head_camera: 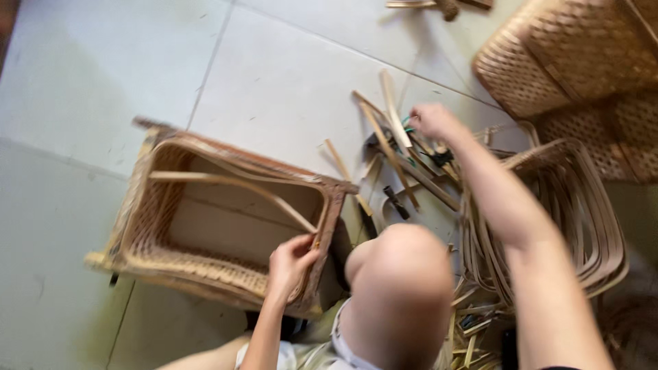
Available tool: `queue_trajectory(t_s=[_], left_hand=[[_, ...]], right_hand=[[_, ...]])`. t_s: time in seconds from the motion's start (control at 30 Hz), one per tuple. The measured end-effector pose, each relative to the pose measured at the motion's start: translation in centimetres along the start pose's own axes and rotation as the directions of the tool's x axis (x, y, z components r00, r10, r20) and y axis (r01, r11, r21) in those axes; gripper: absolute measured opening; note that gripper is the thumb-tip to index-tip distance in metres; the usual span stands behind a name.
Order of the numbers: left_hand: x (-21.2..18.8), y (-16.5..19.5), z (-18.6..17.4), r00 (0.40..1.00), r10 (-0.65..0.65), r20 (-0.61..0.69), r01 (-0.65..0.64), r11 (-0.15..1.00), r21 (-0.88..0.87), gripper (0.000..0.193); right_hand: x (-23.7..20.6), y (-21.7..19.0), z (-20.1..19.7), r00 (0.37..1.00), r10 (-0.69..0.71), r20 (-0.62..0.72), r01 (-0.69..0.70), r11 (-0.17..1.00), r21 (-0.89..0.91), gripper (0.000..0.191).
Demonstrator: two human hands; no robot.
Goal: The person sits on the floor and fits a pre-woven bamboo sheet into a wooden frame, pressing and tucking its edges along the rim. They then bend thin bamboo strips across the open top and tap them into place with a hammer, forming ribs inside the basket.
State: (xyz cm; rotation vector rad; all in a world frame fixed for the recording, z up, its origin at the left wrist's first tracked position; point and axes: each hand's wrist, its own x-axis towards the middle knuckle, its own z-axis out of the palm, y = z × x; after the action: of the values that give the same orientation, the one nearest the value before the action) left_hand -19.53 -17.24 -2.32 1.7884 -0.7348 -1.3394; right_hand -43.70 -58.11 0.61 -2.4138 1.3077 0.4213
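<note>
On a pale tiled floor (82,68) (bamboo strips (394,147) strewn about), the left hand (291,260) has its fingers clamped on the woven basket (205,219) rim, while the right hand (432,120) reaches into the strips, fingers' grip unclear.

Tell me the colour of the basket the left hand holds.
Light tan woven basket, darker brown rim; head view shows it best.

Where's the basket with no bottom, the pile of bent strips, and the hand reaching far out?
Woven basket (147,240): head view, its woven side wall.
Bent strips (589,212): head view, the curved loops.
Right hand (432,120): head view, back of the hand.
</note>
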Motion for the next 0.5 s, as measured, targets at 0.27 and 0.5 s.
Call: queue_trajectory(t_s=[0.27,0.5], left_hand=[[-3.5,-2.5,-0.3,0.965,-0.239,-0.104,0.247,0.967,0.064,0.037],[-3.9,-3.8,-1.1,0.973,-0.229,0.032,0.23,0.973,-0.032,0.043]], right_hand=[[-7.4,1.1,12.5,0.966,0.221,-0.135,-0.183,0.951,0.248,0.03],[-13.1,-1.1,18.2,0.931,0.215,-0.293,-0.223,0.975,0.007,0.032]])
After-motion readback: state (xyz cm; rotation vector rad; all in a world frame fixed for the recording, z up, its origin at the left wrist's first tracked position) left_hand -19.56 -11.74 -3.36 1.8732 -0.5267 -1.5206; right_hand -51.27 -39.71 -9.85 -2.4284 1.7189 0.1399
